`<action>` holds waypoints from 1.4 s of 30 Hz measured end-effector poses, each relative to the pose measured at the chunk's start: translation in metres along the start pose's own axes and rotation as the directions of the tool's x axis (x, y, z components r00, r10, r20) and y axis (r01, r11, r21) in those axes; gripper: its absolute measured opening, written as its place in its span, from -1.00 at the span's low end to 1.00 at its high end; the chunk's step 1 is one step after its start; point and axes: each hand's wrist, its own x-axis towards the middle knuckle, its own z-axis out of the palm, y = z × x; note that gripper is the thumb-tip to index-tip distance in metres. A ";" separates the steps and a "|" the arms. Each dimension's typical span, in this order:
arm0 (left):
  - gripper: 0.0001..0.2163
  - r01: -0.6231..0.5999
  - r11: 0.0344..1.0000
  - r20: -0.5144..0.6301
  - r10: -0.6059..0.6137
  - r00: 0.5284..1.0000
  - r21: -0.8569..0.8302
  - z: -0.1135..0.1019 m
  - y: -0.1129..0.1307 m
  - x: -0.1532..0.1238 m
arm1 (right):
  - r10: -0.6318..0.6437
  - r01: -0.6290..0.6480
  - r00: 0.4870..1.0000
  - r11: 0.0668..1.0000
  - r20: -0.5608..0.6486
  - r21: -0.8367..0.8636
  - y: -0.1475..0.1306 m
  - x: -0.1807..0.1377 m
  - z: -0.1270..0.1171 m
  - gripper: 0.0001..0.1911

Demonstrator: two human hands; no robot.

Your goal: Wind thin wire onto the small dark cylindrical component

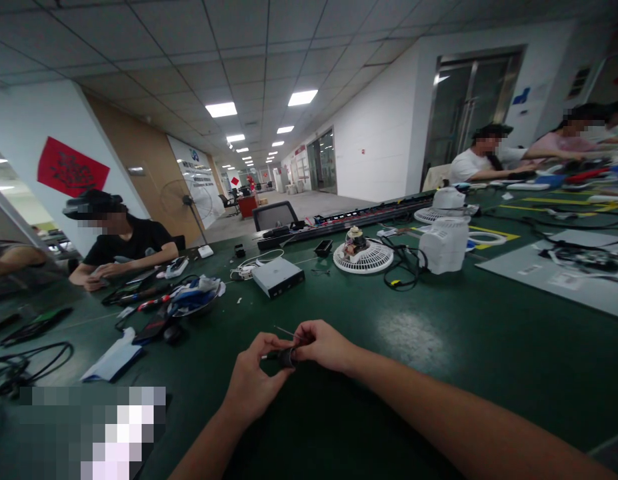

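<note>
Both my hands meet low in the middle of the view, over the dark green table (439, 347). My left hand (253, 380) and my right hand (323, 343) are closed round a small dark cylindrical part (287, 357). A thin metal pin (287, 331) sticks out from between my right fingers, pointing up and to the left. What the part is I cannot make out.
A grey box-shaped drive (277, 276) and a white fan grille with a motor (363, 255) lie further back. A white fan body (443, 241) stands to the right. Cables, tools and a cloth (113, 358) lie at left. A person in black (121, 243) sits left; others sit far right.
</note>
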 end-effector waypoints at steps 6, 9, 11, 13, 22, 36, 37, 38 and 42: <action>-0.73 -0.014 1.000 -0.016 0.014 1.000 -0.022 0.001 -0.004 0.001 | -0.055 0.056 0.998 0.992 0.013 -0.116 -0.001 -0.002 0.000 -0.77; -0.73 -0.019 0.999 0.005 0.019 1.000 -0.027 0.001 -0.002 0.002 | -0.044 0.046 0.999 0.991 0.021 -0.123 -0.003 -0.003 0.000 -0.74; -0.75 -0.018 0.999 0.015 0.019 1.000 -0.033 0.001 0.000 0.002 | -0.030 0.030 1.000 0.990 0.003 -0.140 -0.003 -0.003 0.000 -0.75; -0.77 -0.022 0.999 0.008 0.022 1.000 -0.036 0.000 0.002 0.002 | -0.014 0.013 1.000 0.990 -0.010 -0.143 -0.001 -0.003 0.002 -0.77; -0.75 0.075 0.990 -0.118 -0.061 0.991 0.117 -0.001 -0.008 0.005 | -0.198 0.127 0.977 0.829 -0.074 -0.545 -0.016 -0.015 -0.008 -0.81; -0.75 0.081 0.986 -0.094 -0.067 0.993 0.149 -0.007 -0.011 0.007 | -0.383 0.308 0.910 0.368 0.159 -0.877 -0.032 -0.023 -0.029 -0.80; -0.75 0.084 0.985 -0.097 -0.070 0.993 0.149 -0.007 -0.010 0.007 | -0.373 0.313 0.912 0.368 0.169 -0.876 -0.032 -0.023 -0.029 -0.80; -0.75 0.087 0.985 -0.097 -0.073 0.993 0.150 -0.007 -0.009 0.007 | -0.365 0.321 0.913 0.374 0.180 -0.870 -0.033 -0.024 -0.029 -0.81; -0.75 0.084 0.986 -0.058 -0.076 0.995 0.145 -0.006 -0.008 0.007 | -0.359 0.291 0.923 0.408 0.141 -0.865 -0.034 -0.026 -0.027 -0.81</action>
